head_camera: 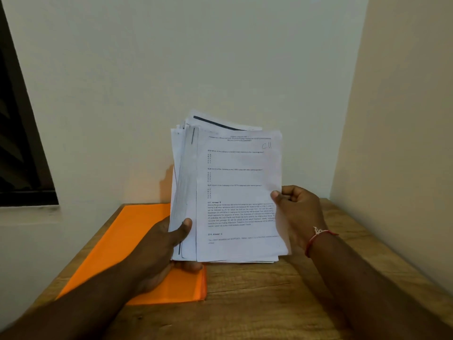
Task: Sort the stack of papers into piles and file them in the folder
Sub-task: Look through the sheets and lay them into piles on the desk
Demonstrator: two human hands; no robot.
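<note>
Head view: left hand (161, 244) grips stack (182, 182) at 7 o'clock, right hand (296, 212) pinches sheet (237, 192) at 3 o'clock; pulling could spill the uneven stack.

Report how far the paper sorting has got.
Done: nothing visible; no piles lie on the table. In hand: the left hand grips the stack of papers while the right hand pinches the top sheet by its edge. Left: all the sorting, then filing in the orange folder, lying flat on the table.

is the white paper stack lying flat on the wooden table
No, the left hand and right hand hold the white paper stack tilted up.
</note>
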